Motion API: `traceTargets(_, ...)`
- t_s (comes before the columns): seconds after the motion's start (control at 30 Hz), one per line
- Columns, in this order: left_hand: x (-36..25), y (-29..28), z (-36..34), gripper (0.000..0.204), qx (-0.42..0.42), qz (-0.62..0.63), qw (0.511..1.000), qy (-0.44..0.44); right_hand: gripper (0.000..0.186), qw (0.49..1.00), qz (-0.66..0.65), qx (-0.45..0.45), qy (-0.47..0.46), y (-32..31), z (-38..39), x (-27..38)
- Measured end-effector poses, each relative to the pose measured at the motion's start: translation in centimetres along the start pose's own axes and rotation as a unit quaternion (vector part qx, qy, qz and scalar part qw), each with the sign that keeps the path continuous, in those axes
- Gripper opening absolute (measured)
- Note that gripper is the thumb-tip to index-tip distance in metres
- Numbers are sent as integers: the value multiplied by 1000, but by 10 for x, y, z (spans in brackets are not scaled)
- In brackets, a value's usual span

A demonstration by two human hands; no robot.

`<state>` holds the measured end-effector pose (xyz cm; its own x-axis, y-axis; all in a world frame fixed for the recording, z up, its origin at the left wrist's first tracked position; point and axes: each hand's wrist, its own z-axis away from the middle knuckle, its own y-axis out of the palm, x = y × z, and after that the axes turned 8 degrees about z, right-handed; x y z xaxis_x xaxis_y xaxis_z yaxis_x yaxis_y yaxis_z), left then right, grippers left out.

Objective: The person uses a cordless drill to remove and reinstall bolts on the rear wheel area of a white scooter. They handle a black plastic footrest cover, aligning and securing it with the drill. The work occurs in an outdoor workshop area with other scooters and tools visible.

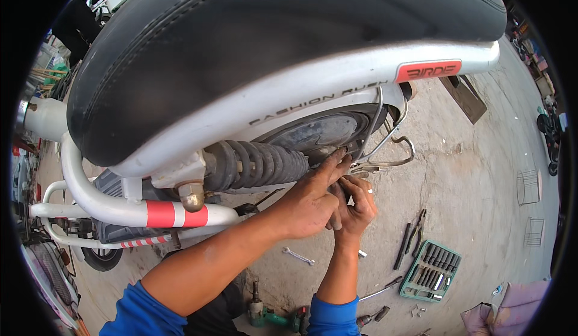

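Note:
Both my hands are at the rear wheel (319, 130) of a white scooter, close to its axle area. My left hand (313, 197) reaches in with the index finger stretched to the hub and the other fingers curled. Against it, my right hand (356, 206) is closed with the fingers bent inward. Whatever sits between the fingertips is hidden. Left of the hands is a black coil-spring shock absorber (259, 166). Bent metal rods (394, 145) stick out just beyond the fingers. The black seat (289, 29) and white body panel (223, 116) overhang the wheel.
On the concrete floor lie an open-end wrench (298, 256), pliers (416, 232), a green socket case (453, 276) and a long-shafted tool (380, 288). A green power tool (265, 318) rests near my legs. Purple padding (524, 306) is at lower right. A white tubular guard (120, 211) juts out at left.

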<state>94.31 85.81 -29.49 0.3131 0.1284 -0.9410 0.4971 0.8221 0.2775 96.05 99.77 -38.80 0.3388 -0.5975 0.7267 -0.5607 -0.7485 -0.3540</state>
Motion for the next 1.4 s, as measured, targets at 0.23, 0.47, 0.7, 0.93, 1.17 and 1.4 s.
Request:
traceTargets(0.23, 13, -5, -6, 86, -8, -58, 997, 45, 21, 999, 21, -27, -22, 6, -5, 7)
traceTargets(0.47, 17, -3, -7, 84, -24, -54, 995, 76, 23, 999, 47, -17, 11, 5, -3, 15)
traceTargets(0.7, 7, 6, 4, 75, -65, -92, 992, 62, 22, 999, 36, 6, 10, 1, -6, 9)
traceTargets(0.93, 45, 20, 40, 31, -274, 0, 956, -109, 22, 999, 39, 18, 11, -2, -8, 8)
traceTargets(1.17, 68, 6, 13, 32, -281, 173, 934, -141, 22, 999, 47, 13, -10, -1, -10, 11)
traceTargets(1.4, 69, 2, 6, 26, -225, 243, 939, -90, 21, 995, 88, 40, -31, -4, -15, 16)
